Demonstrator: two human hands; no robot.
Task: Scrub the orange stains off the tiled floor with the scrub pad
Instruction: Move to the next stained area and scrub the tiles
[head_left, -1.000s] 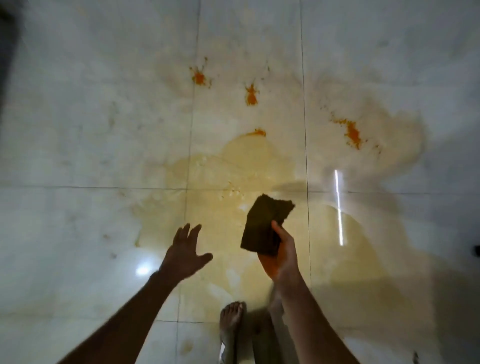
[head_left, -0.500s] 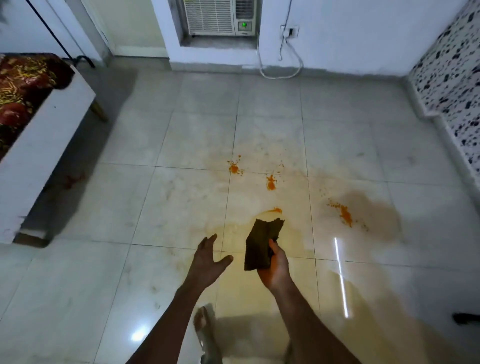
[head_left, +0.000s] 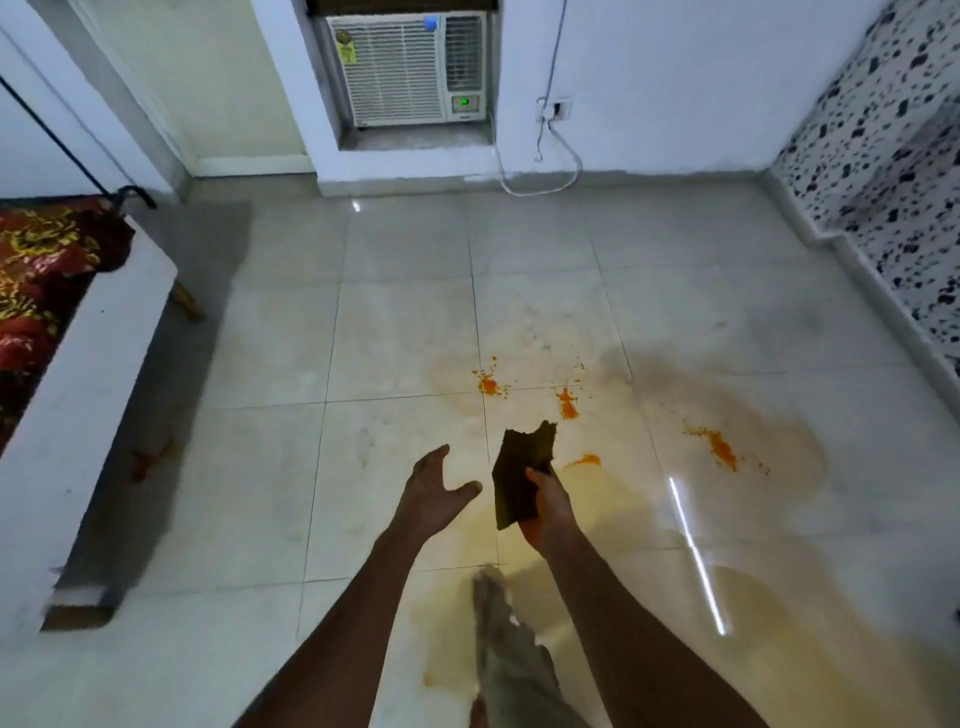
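My right hand grips a dark, ragged-edged scrub pad by its lower end and holds it upright in the air above the tiled floor. My left hand hovers beside it with fingers spread and holds nothing. Several orange stains lie on the tiles just beyond the pad: a splatter, a second one, a small smear and a longer streak to the right. A pale yellow wet patch spreads under and around my hands.
A white bed frame with a red patterned cover runs along the left. A window air conditioner and a trailing cable are at the far wall. A speckled surface borders the right. My foot is below my hands.
The view has lifted from close above the stains to a standing height, so the room came into sight. Both hands keep their pose, the pad still held upright.
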